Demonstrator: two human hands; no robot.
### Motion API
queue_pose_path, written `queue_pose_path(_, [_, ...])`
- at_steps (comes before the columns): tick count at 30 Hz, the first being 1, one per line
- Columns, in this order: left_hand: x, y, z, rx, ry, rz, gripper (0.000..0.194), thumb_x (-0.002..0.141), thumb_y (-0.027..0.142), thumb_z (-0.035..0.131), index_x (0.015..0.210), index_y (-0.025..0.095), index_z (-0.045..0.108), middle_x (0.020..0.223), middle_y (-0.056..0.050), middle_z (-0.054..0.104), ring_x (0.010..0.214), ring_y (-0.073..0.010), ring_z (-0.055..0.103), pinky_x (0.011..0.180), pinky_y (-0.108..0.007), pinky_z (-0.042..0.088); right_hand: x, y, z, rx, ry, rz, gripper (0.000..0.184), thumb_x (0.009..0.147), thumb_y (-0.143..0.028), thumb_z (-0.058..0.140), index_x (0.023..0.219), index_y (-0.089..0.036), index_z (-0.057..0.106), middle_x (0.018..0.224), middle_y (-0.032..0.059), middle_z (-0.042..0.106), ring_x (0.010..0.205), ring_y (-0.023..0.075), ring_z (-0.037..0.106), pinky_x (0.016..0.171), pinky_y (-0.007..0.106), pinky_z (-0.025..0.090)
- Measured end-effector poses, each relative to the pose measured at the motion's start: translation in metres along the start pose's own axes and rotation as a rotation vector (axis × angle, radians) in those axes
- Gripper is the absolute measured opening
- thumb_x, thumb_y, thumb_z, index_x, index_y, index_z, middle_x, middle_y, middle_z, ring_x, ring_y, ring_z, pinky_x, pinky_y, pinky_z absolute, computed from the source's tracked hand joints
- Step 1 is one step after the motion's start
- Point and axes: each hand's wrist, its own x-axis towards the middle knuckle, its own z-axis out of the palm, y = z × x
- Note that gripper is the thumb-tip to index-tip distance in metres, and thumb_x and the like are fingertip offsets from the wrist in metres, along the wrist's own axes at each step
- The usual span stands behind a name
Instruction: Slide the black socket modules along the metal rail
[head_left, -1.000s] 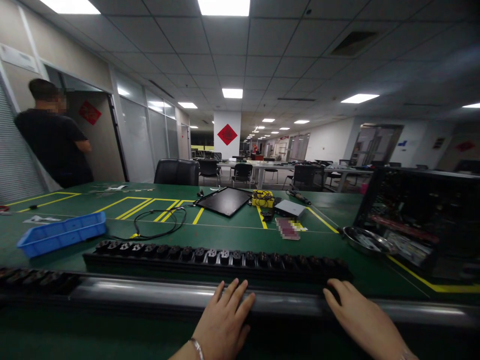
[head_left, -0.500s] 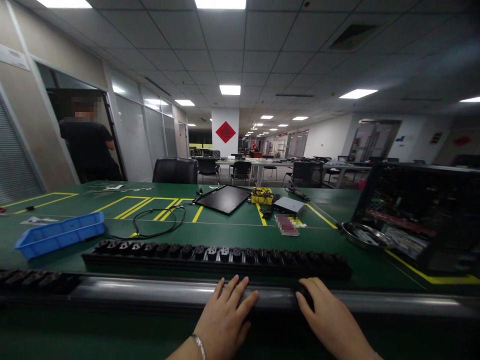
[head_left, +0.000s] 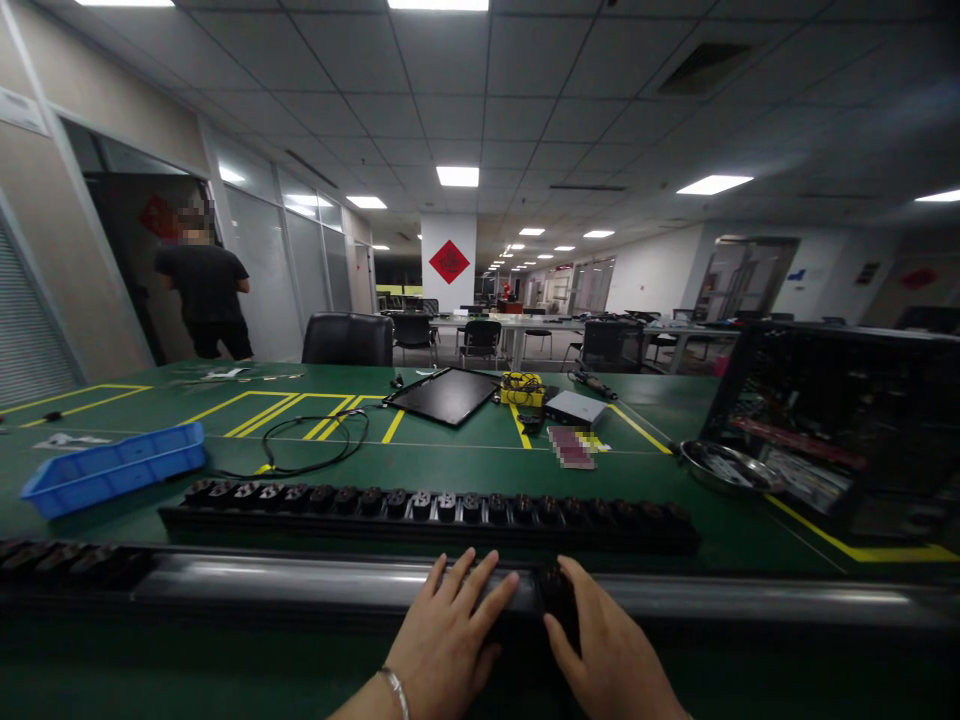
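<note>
The long rail [head_left: 285, 582] lay toward the near edge of the desk [head_left: 420, 465], running lengthwise across it, with a cluster of sockets [head_left: 82, 568] at its left end. The left hand [head_left: 448, 632] rested on the shiny strip with fingers spread, gripping nothing. Just beside it, the right hand [head_left: 604, 640] curled its thumb and fingers around a black socket [head_left: 555, 592] on that rail. A shorter rail [head_left: 427, 535], topped with a row of sockets, lay just behind, farther from the near edge. The blue tray [head_left: 116, 472] sat toward the left edge, the black cable [head_left: 326, 455] coiled to its right. A flat screen [head_left: 445, 397] lay near the far edge; a metal bowl [head_left: 727, 485] and an open computer case [head_left: 847, 430] stood toward the right edge.
</note>
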Motion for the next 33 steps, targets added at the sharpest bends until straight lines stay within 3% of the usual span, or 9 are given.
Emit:
queue_pose_path(5, [-0.001,0.0,0.001,-0.008,-0.013,0.001,0.082,0.073,0.018,0.059,0.138,0.042,0.016,0.149,0.001,0.018,0.131,-0.0295,0.029,0.102,-0.055,0.029,-0.001,-0.009,0.005,0.063,-0.021,-0.019,0.038,0.081,-0.024,0.04,0.116,-0.012,0.038,0.106,0.0139,0.057,0.095,0.0204,0.058,0.08,0.032,0.052])
queue_pose_path(11, [-0.002,0.001,0.003,0.001,-0.017,-0.006,0.088,0.07,0.016,0.061,0.137,0.047,0.014,0.151,0.001,0.003,0.131,-0.0302,0.027,0.102,-0.056,0.028,0.001,-0.022,0.009,0.071,-0.115,-0.15,0.057,0.068,-0.015,0.041,0.125,-0.005,0.036,0.122,0.0174,0.049,0.108,0.0224,0.05,0.089,0.036,0.047])
queue_pose_path(14, [-0.002,0.001,0.004,0.029,0.01,0.01,0.087,0.072,0.016,0.06,0.137,0.047,0.012,0.151,0.003,0.001,0.131,-0.0298,0.028,0.102,-0.055,0.029,0.005,-0.02,0.004,0.036,-0.177,-0.191,0.063,0.067,-0.013,0.042,0.129,-0.007,0.036,0.128,0.0142,0.044,0.118,0.0244,0.041,0.097,0.042,0.04])
queue_pose_path(19, [-0.001,0.0,0.006,0.104,0.069,0.055,0.083,0.074,0.016,0.056,0.138,0.045,0.012,0.151,0.006,0.007,0.131,-0.0299,0.026,0.102,-0.056,0.028,0.012,-0.009,-0.005,-0.001,-0.262,-0.286,0.066,0.069,-0.011,0.041,0.135,-0.017,0.033,0.136,0.0056,0.037,0.128,0.0247,0.026,0.103,0.052,0.026])
queue_pose_path(23, [-0.001,0.001,0.006,0.158,0.083,0.14,0.075,0.077,0.017,0.052,0.139,0.039,0.016,0.15,0.007,0.013,0.134,-0.0257,0.02,0.108,-0.053,0.018,0.01,-0.004,0.0,-0.053,-0.253,-0.305,0.07,0.071,-0.009,0.039,0.139,-0.018,0.027,0.138,0.0036,0.035,0.127,0.0219,0.029,0.104,0.046,0.028])
queue_pose_path(27, [0.0,0.002,0.005,0.169,0.114,0.171,0.06,0.084,0.023,0.045,0.139,0.034,0.023,0.149,0.008,0.015,0.135,-0.0202,0.017,0.111,-0.046,0.011,0.003,-0.004,0.009,-0.182,-0.159,-0.28,0.071,0.07,-0.011,0.042,0.139,-0.017,0.03,0.142,0.0039,0.025,0.128,0.0285,0.024,0.1,0.046,0.029])
queue_pose_path(33, [0.0,0.003,0.0,0.145,0.116,0.162,0.048,0.084,0.028,0.045,0.132,0.027,0.039,0.143,0.0,0.035,0.134,-0.0201,0.022,0.111,-0.04,0.012,0.003,-0.002,0.009,-0.231,-0.154,-0.309,0.067,0.073,-0.016,0.044,0.138,-0.026,0.033,0.142,0.0017,0.026,0.125,0.0292,0.03,0.097,0.046,0.029])
